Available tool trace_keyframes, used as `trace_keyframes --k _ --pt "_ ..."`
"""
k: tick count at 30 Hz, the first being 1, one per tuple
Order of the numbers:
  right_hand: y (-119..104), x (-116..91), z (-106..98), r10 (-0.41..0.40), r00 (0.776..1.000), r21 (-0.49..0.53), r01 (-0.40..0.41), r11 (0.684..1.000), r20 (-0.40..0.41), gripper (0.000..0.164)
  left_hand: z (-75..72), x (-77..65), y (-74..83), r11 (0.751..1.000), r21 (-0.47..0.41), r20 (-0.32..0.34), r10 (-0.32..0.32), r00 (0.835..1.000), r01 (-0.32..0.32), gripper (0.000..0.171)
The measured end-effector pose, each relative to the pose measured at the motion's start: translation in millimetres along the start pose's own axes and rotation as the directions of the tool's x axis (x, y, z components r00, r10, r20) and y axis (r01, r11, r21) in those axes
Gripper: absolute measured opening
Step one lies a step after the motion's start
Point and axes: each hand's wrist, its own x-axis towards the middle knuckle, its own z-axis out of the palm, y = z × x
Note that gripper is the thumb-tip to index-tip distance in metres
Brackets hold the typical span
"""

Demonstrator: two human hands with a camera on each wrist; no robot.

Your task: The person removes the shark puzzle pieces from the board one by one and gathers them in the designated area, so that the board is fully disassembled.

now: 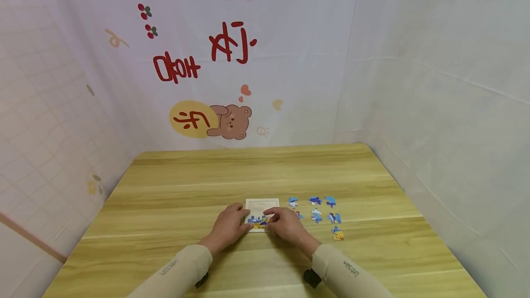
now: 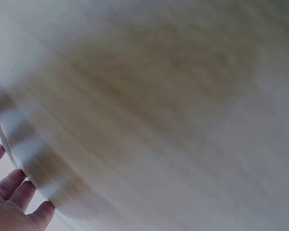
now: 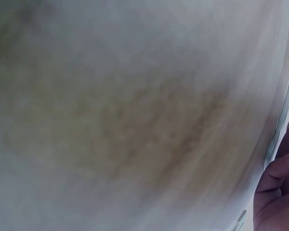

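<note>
A small white puzzle tray [image 1: 262, 202] lies on the wooden table, with a few joined blue and yellow puzzle pieces [image 1: 253, 220] along its near side. At the tray's left edge rests my left hand [image 1: 229, 222], its thumb and fingers spread apart; the left wrist view shows these fingers loosely extended. Over the tray's near right corner, my right hand [image 1: 285, 224] pinches a blue and yellow puzzle piece [image 1: 263, 222] between thumb and fingers. The right wrist view catches the right hand's curled fingers [image 3: 274, 175] at its edge, with the piece hidden there.
Right of the tray, several loose puzzle pieces [image 1: 316, 215] lie spread in rough rows, one partly behind the right hand. A yellow-orange piece [image 1: 338, 234] lies nearest the front. The wooden table [image 1: 186, 183] meets white printed cloth walls [image 1: 298, 95] at the back and sides.
</note>
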Motion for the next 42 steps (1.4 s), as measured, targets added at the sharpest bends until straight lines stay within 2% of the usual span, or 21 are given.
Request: trace_keyframes --k 11,20,24,29,33,37,42 --pt "6.0 -2.6 -5.3 0.047 0.999 0.074 -0.047 0.996 0.000 0.031 1.8 0.5 2.6 1.000 -0.005 -0.016 0.003 1.000 -0.003 0.042" --pt "10.1 -15.5 -22.3 0.083 0.996 0.133 -0.085 0.987 0.020 0.030 1.2 0.0 4.3 1.000 -0.019 -0.015 -0.008 1.000 0.008 0.043" --pt "18.2 -24.7 -35.6 0.109 0.994 0.162 -0.112 0.980 0.032 0.031 0.1 -0.7 6.4 1.000 -0.025 -0.035 0.013 0.999 -0.014 0.041" --pt "34.2 -37.8 -56.3 0.128 0.991 0.188 -0.132 0.973 0.033 0.035 -2.8 -2.1 7.5 0.999 0.008 -0.059 0.045 0.997 -0.044 0.041" --pt "45.5 -49.2 -73.2 0.152 0.988 0.172 -0.152 0.973 0.013 0.035 -5.2 -2.4 8.9 0.999 -0.033 -0.025 0.002 1.000 -0.003 0.042" --pt "54.0 -58.3 -87.4 0.163 0.987 0.155 -0.162 0.975 0.005 0.036 -5.1 -1.9 9.1 0.999 -0.035 0.010 -0.040 0.999 0.040 0.044" --pt "62.2 -67.9 -102.0 0.163 0.987 0.133 -0.160 0.978 -0.009 0.037 -4.0 -0.3 9.9 0.999 -0.028 0.021 -0.045 0.999 0.046 0.044"
